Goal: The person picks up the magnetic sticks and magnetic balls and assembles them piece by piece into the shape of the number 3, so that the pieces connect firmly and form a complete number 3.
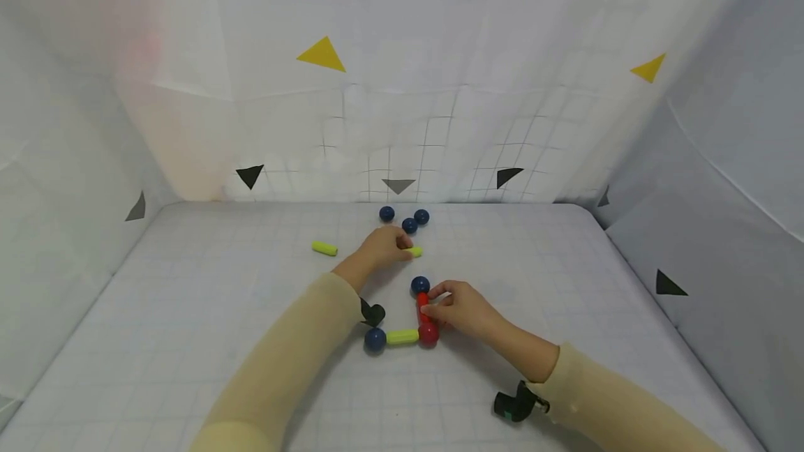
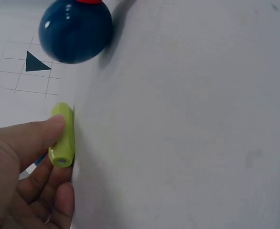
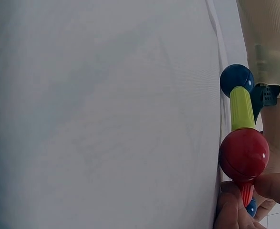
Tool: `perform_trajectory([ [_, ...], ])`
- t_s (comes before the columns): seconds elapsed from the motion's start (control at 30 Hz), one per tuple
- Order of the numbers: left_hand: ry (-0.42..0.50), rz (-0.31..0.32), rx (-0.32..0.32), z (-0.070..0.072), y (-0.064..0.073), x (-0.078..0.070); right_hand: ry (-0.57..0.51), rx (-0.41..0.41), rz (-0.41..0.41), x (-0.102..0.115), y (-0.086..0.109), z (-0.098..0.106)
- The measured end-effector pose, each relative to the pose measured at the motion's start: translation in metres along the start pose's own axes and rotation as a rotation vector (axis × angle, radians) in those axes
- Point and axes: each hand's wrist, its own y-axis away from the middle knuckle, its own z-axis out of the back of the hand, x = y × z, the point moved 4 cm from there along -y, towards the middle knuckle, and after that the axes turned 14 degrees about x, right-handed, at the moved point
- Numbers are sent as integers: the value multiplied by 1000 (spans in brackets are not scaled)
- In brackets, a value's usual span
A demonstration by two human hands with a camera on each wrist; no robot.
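Note:
My left hand (image 1: 382,248) pinches a yellow-green rod (image 2: 63,136) between thumb and fingers, close over the table. In the head view, my right hand (image 1: 463,309) grips a red rod (image 1: 423,307) near its middle. That rod joins a dark blue ball (image 1: 420,285) at its far end to a red ball (image 1: 428,334) at its near end. From the red ball another yellow-green rod (image 1: 402,337) runs left to a second blue ball (image 1: 375,340), forming an L shape. The right wrist view shows the red ball (image 3: 244,153) large, just beyond the thumb and fingertips.
Three loose blue balls (image 1: 410,225) lie near the back edge of the table (image 1: 220,284), beyond the left hand. A loose yellow-green rod (image 1: 324,248) lies to that hand's left. White sheets (image 1: 402,124) with coloured triangles surround the table.

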Motion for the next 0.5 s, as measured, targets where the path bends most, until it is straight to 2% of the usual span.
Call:
perform_trajectory([
  [0.3, 6, 5, 27, 0, 2, 3, 16, -5, -6, 0, 0, -1],
  [0.5, 40, -26, 44, 2, 8, 3, 12, -2, 4, 1, 0, 0],
])
